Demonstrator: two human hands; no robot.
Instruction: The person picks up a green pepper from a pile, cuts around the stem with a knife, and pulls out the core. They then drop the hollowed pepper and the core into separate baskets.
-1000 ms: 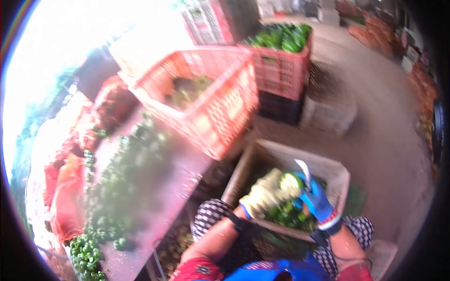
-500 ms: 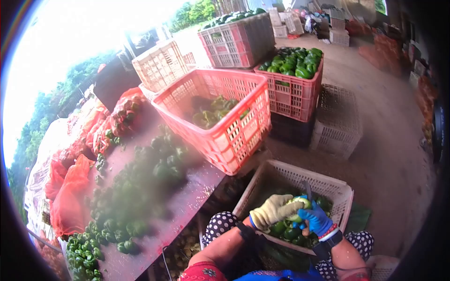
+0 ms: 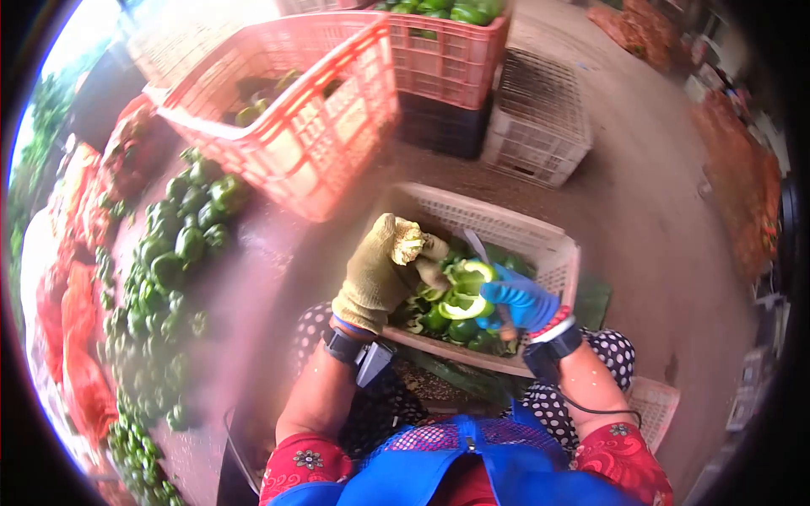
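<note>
Nearest you, a blue apron [image 3: 430,460] spans your lap between two red patterned sleeves [image 3: 305,465]. Polka-dot trousers [image 3: 609,358] show on both sides of the apron. A dark strapped device [image 3: 359,352] sits on your left wrist; a dark band [image 3: 553,352] encircles your right.

Your left hand [image 3: 371,274], in a tan glove, is closed, gripping a pale pepper core [image 3: 408,242] at the fingertips. Your right hand [image 3: 521,300], in a blue glove, is clenched around a knife [image 3: 476,244], blade directed up and away from you, handle end protruding below the fist. The opened green pepper [image 3: 466,291] lies against the fingers of that hand, its pale cut edge exposed.

Both hands are positioned over an off-white crate [image 3: 498,216]. Inside it are green pepper pieces [image 3: 434,320].

To your left is a table [image 3: 253,278] bearing whole green peppers [image 3: 190,244]. Red mesh bags [image 3: 80,337] line its outer side. Beyond the work crate, toward the left, a large pink crate [image 3: 354,110] with some green contents stands tilted in view.

Farther out, a red crate [image 3: 443,59] of green peppers is stacked on a black crate [image 3: 443,125]. A pale slatted crate [image 3: 536,126] stands just beside the stack. Orange mesh sacks [image 3: 738,177] occupy the far right.
</note>
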